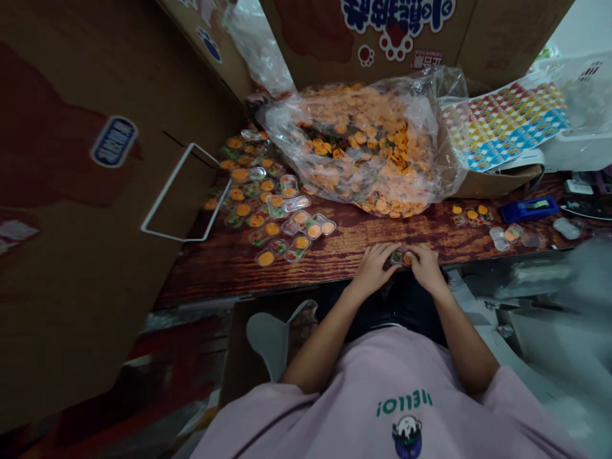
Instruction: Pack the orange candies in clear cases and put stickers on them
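Observation:
Both my hands rest on the front edge of a dark wooden table (344, 245). My left hand (373, 266) and my right hand (424, 264) pinch a small clear plastic case (400, 257) between them, with an orange and a green piece inside. Fingers of both hands are curled round its ends. Behind them lies a big clear bag (363, 146) full of small orange pieces. A spread of filled clear cases (272, 210) lies to the left on the table.
Large cardboard boxes (86, 191) stand at the left and back. A white wire frame (184, 191) leans by the left box. To the right are a coloured sticker sheet (507, 124), a blue tape dispenser (528, 208), a few more cases (471, 215) and a white basket (581, 95).

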`<state>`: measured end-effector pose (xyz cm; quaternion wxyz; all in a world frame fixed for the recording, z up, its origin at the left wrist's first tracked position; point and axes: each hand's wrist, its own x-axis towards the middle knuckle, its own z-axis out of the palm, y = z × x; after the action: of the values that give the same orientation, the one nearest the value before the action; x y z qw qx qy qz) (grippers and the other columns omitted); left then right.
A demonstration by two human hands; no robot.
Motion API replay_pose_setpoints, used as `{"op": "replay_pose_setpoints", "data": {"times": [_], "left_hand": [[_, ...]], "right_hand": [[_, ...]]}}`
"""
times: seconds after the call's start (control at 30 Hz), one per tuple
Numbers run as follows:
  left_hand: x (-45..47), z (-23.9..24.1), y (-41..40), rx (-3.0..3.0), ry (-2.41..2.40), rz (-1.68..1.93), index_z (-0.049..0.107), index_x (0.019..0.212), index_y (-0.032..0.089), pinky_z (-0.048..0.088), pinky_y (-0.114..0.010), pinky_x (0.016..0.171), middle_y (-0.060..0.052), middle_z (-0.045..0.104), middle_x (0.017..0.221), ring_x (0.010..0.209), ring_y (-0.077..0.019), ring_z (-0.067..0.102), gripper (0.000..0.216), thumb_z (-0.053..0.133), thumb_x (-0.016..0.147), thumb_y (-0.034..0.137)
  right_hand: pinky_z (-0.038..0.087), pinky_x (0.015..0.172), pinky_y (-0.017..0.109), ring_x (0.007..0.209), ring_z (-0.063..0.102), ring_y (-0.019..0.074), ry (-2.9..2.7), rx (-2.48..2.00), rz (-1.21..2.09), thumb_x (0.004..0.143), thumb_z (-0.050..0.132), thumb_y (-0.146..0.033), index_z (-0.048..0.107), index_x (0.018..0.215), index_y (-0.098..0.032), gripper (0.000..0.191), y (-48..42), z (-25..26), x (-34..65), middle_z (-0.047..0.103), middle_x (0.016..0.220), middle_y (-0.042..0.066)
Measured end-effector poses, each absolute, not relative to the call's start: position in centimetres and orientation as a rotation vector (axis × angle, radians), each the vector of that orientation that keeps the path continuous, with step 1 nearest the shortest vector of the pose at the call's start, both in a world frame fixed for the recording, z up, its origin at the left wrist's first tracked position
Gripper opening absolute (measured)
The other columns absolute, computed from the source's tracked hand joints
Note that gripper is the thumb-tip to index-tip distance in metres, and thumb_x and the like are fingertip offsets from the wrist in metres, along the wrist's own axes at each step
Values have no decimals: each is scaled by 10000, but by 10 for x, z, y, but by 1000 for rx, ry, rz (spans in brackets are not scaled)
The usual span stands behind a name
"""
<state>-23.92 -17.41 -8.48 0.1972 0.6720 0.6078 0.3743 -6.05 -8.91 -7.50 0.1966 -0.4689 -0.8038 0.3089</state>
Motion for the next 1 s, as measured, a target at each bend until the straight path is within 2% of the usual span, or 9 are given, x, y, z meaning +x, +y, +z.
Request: {"op": "replay_pose_setpoints", "data": {"times": [0.13, 0.23, 0.33, 0.4, 0.5, 0.67, 0.77, 0.87, 1.0], "left_hand": [[-237, -89, -172, 1974, 1723, 1053, 681, 1272, 224, 534, -446, 1040, -102, 669, 1244, 1198, -264, 606, 320, 706, 959, 288], [-234, -93, -176, 2041, 1802, 1063, 716, 1155, 185, 542, -458, 1064, -141, 654, 1343, 1250, -278, 610, 215, 692, 968, 287], [-228, -95, -182, 2108, 1907, 1039, 732, 1091, 169, 542, -458, 1073, -149, 680, 1378, 1252, -279, 646, 174, 636, 1003, 284], [-224, -95, -186, 2141, 1980, 974, 733, 1141, 166, 531, -466, 1077, -141, 697, 1381, 1297, -285, 639, 219, 573, 1034, 270], [-215, -94, -191, 2163, 2058, 818, 670, 1337, 134, 478, -478, 1131, -152, 614, 1498, 1451, -291, 528, 352, 470, 1062, 224], [-201, -91, -199, 2173, 2029, 566, 413, 1585, 72, 351, -513, 1250, -184, 354, 1677, 1583, -313, 324, 633, 479, 1059, 418], [-195, -92, -204, 2200, 1998, 494, 338, 1619, 64, 296, -540, 1285, -176, 297, 1701, 1600, -323, 275, 698, 478, 1057, 451], [-194, -96, -208, 2198, 1988, 555, 337, 1607, 20, 327, -520, 1280, -217, 302, 1692, 1597, -337, 276, 717, 486, 1055, 454], [-199, -99, -212, 2129, 1942, 788, 421, 1563, 49, 405, -511, 1248, -249, 338, 1673, 1584, -345, 310, 605, 499, 1058, 374]], "right_hand": [[429, 922, 455, 1106, 532, 320, -2326, -1465, 476, 1015, 555, -341, 760, 1164, -219, 281, -96, -74, -65, 631, 1158, 144], [426, 933, 445, 1111, 563, 310, -2325, -1394, 403, 1033, 549, -393, 707, 1215, -176, 324, -100, -74, -62, 627, 1184, 158], [401, 982, 445, 1142, 600, 280, -2409, -1192, 349, 1074, 480, -347, 682, 1247, -183, 312, -106, -76, -54, 669, 1223, 149], [382, 1016, 450, 1184, 600, 271, -2485, -1072, 274, 1085, 447, -292, 676, 1282, -193, 317, -111, -78, -48, 689, 1287, 145], [358, 1067, 476, 1289, 566, 289, -2569, -1011, 178, 1087, 415, -247, 610, 1403, -164, 381, -117, -82, -41, 661, 1418, 169], [357, 1081, 518, 1355, 531, 328, -2630, -1085, 141, 1095, 368, -279, 499, 1518, -107, 475, -119, -89, -39, 584, 1520, 214], [282, 1163, 590, 1493, 413, 364, -2689, -1060, 113, 1087, 421, -339, 382, 1595, -95, 565, -121, -89, -32, 507, 1589, 223], [284, 1201, 576, 1545, 370, 344, -2727, -968, 141, 1077, 447, -312, 259, 1648, -89, 641, -125, -89, -21, 458, 1625, 224], [359, 1184, 558, 1501, 446, 316, -2601, -926, 238, 1059, 484, -248, 324, 1638, -173, 605, -131, -88, -17, 546, 1569, 179]]}}
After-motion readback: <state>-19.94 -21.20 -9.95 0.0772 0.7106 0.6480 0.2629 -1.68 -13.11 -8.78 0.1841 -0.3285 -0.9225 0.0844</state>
